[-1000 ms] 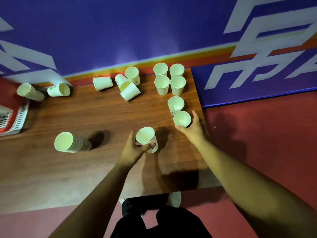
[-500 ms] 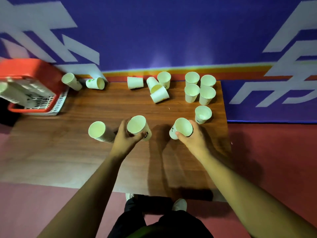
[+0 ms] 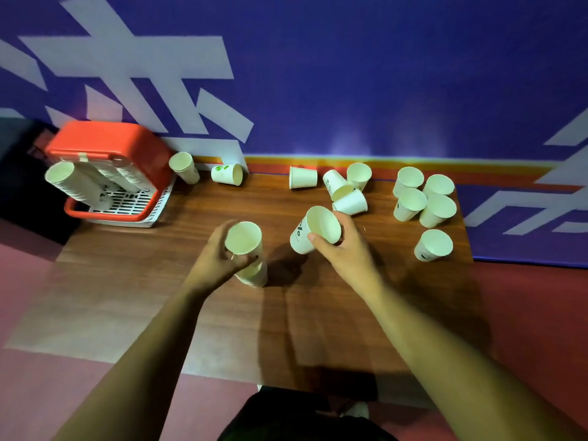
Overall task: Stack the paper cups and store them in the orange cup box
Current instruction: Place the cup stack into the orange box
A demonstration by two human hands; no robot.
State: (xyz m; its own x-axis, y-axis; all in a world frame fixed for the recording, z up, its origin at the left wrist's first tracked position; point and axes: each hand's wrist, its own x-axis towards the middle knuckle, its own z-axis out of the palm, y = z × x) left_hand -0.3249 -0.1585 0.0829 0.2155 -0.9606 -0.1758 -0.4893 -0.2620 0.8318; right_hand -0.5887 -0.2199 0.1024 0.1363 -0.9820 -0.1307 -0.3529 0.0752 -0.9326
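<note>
My left hand (image 3: 216, 259) grips a white paper cup (image 3: 243, 238) set on top of a short stack of cups (image 3: 254, 273) on the wooden table (image 3: 159, 281). My right hand (image 3: 346, 246) holds a single tilted cup (image 3: 318, 229) just to the right of it, above the table. The orange cup box (image 3: 108, 148) stands at the table's far left with a long stack of cups (image 3: 76, 186) lying in it. Several loose cups stand upright at the far right (image 3: 424, 198), and one stands alone (image 3: 433, 245).
Fallen cups (image 3: 346, 194) lie in the middle back, with more (image 3: 227, 174) near the box and one upright (image 3: 184, 167) against the wall. A purple wall with white marks (image 3: 318, 74) runs behind the table. Red floor (image 3: 541, 313) surrounds it.
My left hand carried its cup left onto the short stack. My right hand lifted its cup and brought it leftward and up. The view swung left, bringing the whole orange box into sight.
</note>
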